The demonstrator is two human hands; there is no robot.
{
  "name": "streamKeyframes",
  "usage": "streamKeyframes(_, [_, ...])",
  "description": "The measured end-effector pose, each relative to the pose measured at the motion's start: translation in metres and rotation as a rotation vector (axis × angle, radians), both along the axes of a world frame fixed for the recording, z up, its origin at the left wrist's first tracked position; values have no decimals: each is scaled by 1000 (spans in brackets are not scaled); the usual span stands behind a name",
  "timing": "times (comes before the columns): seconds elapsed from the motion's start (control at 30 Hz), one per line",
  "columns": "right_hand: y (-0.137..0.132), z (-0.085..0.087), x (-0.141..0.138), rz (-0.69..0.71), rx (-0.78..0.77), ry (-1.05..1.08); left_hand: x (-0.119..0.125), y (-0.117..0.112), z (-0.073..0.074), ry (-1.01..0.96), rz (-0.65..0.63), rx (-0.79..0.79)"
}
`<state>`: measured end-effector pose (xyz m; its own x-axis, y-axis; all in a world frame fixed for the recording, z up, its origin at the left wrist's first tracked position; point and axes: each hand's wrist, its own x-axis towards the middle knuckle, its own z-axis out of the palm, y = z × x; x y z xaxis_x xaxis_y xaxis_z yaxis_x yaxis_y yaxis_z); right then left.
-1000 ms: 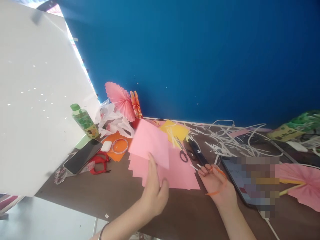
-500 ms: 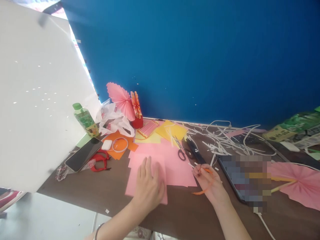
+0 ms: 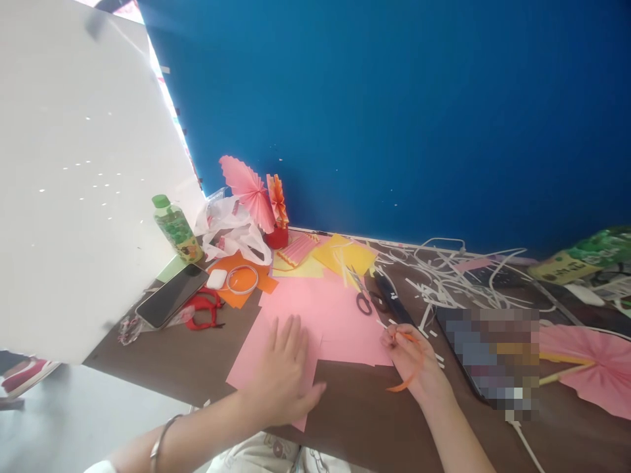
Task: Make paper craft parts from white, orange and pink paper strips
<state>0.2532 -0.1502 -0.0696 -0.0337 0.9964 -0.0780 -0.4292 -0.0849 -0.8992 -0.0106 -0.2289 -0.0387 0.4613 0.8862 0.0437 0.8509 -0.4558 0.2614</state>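
My left hand [image 3: 283, 371] lies flat with fingers spread on a single pink paper sheet [image 3: 256, 358] near the brown table's front edge [image 3: 162, 387]. That sheet sits in front of a stack of pink sheets [image 3: 340, 322]. My right hand [image 3: 411, 364] rests on the table to the right of the stack, fingers curled round a thin orange strip [image 3: 401, 384]. Black-handled scissors [image 3: 362, 295] lie just beyond the stack.
A tablet [image 3: 486, 355] lies right of my right hand. White paper strips [image 3: 444, 276] litter the back right. A phone [image 3: 170, 295], red scissors [image 3: 204, 309], green bottle [image 3: 177, 230], orange and yellow sheets and pink paper fans [image 3: 249, 190] stand at left. A white board [image 3: 73, 164] leans on the left.
My left hand held one pink sheet up, laid it down on the table and slid it toward the front edge. My right hand stayed put with the orange strip.
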Motion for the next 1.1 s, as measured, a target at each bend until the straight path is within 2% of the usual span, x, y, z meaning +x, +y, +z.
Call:
streamKeyframes(0.07, [-2,1,-1,-4,2,-22,-15,-21,-5,39,-61,-37])
streamKeyframes(0.13, [-4,2,-2,7,4,-30,-29,-39,-8,80,-184,-60])
streamKeyframes(0.23, [-5,1,-3,29,8,-15,-47,-51,0,46,-326,-41])
streamKeyframes(0.3, [-5,2,-3,29,6,-3,-53,-46,12,-68,-302,-103])
streamKeyframes(0.33, [-5,2,-2,25,6,4,-52,-39,18,-138,-219,-108])
streamKeyframes(0.4, [-5,4,-2,6,6,21,-41,-21,22,-195,32,-29])
streamKeyframes(0.43, [-5,6,-1,-9,9,30,-30,-11,21,-170,110,61])
streamKeyframes(0.47, [-5,7,-1,-25,11,37,-15,1,16,-112,136,149])
streamKeyframes(0.53, [-6,9,0,-53,15,40,19,23,0,32,97,245])
streamKeyframes(0.6, [-6,11,1,-64,15,29,51,41,-16,133,73,247])
streamKeyframes(0.67, [-8,12,1,-68,12,6,72,53,-26,118,16,201])
streamKeyframes(0.73, [-9,13,0,-71,10,-11,77,54,-27,32,-40,160])
streamKeyframes(0.83, [-10,16,-3,-86,-12,-51,63,38,-18,-42,-72,149])
streamKeyframes(0.93, [-10,23,-15,-53,-71,-189,42,13,-15,14,-35,141])
streamKeyframes(1.0, [-7,30,-28,44,-96,-303,32,3,-17,49,-40,119])
streamKeyframes(1.1, [0,41,-53,258,-76,-400,25,3,-21,65,-94,92])
